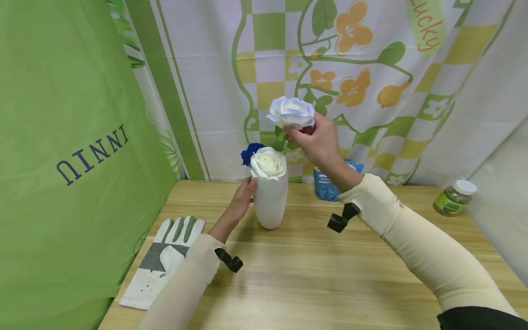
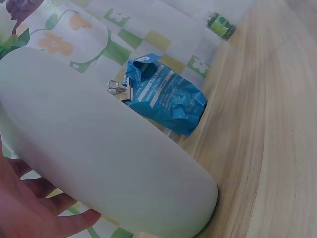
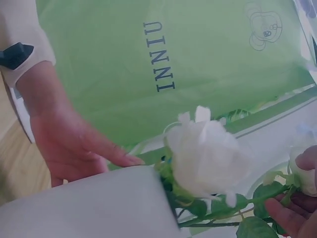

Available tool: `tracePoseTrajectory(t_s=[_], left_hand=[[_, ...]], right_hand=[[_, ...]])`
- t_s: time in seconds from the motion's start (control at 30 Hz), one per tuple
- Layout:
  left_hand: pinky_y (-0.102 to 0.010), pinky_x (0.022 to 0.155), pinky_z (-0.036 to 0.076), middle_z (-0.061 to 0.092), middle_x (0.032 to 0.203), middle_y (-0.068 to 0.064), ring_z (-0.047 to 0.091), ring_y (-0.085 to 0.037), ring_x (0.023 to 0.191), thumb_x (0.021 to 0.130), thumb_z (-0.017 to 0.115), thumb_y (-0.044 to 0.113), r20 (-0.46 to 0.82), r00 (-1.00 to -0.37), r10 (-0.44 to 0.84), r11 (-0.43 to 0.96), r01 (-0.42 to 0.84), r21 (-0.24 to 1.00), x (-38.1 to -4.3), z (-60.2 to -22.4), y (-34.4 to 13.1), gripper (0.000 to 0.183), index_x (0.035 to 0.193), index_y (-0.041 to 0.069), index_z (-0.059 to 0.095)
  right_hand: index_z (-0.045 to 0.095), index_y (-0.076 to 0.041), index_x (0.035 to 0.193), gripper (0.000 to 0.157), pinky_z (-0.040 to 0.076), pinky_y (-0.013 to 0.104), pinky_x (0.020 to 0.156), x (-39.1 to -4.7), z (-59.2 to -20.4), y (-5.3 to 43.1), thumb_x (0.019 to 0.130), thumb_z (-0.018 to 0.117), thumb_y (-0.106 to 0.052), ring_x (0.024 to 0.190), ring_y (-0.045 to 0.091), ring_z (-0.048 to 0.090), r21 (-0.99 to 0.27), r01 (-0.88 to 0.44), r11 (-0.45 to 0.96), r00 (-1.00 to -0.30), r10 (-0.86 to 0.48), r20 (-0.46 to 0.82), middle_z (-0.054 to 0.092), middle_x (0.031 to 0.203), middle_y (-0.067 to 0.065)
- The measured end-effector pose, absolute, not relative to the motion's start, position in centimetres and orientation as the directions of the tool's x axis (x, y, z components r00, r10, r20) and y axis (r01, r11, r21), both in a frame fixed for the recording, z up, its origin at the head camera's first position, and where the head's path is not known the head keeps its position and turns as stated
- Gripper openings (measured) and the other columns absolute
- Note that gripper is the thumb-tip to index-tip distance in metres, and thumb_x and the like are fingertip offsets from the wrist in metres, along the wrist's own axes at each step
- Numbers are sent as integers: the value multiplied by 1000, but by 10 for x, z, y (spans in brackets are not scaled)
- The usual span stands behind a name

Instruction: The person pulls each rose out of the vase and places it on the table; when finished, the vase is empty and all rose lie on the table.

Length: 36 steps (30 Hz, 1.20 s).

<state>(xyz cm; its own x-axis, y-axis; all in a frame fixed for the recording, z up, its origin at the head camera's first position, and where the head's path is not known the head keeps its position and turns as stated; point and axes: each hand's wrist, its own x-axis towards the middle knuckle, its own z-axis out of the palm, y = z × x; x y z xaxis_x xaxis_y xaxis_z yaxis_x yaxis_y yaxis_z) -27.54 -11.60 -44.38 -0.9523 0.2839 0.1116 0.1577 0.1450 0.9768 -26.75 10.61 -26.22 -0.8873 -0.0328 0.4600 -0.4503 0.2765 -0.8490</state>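
Note:
A white vase (image 1: 271, 201) stands upright on the wooden table. A white rose (image 1: 268, 162) and a dark blue flower (image 1: 250, 153) rest at its mouth. My left hand (image 1: 241, 201) holds the vase at its left side near the top; in the left wrist view its fingers (image 2: 74, 223) lie along the wall. Above the vase, my right hand (image 1: 319, 142) pinches a pale blue-edged rose (image 1: 291, 111) just under its bloom. Below the pinch, its green leafy stem (image 3: 265, 197) runs down toward the vase mouth, where the white rose overlaps it.
A blue crumpled bag (image 2: 166, 96) with a metal clip (image 2: 119, 90) stands behind and right of the vase. At the far right is a white-lidded jar (image 1: 455, 197). A white-and-grey work glove (image 1: 162, 261) lies at the left edge. A patterned curtain (image 1: 268, 55) hangs behind the table.

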Motion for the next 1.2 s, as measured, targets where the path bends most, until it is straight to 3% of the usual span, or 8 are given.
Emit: tracePoseTrajectory(t_s=[0.23,0.5,0.8,1.2], left_hand=[[-58,113,40,33,162,-14,35,-34,148,101,33,64,94,-954,284,143,139,980,-276,-445,-117,78,158,11,26],[-59,115,37,29,164,-12,30,-34,151,104,32,51,67,-951,302,126,110,986,-278,-446,-119,68,159,11,24],[-59,114,39,32,163,-9,32,-32,150,97,38,70,72,-948,310,106,109,988,-280,-445,-121,85,159,13,26],[-59,114,39,37,160,-11,34,-31,149,99,40,62,82,-953,293,67,106,992,-281,-448,-119,75,155,12,33]], right_hand=[[62,1,125,43,59,18,70,-263,-249,106,88,75,-15,82,5,70,-814,-514,272,-847,-13,531,70,115,20],[61,1,128,48,59,18,73,-259,-230,109,85,77,-13,100,23,73,-792,-543,280,-820,25,572,69,121,20],[61,-2,128,48,58,16,70,-258,-209,108,86,77,-17,87,8,71,-761,-570,310,-798,13,603,69,119,18],[64,-2,124,45,57,16,67,-261,-186,98,86,77,-21,78,1,70,-705,-609,363,-759,-9,651,72,115,16]])
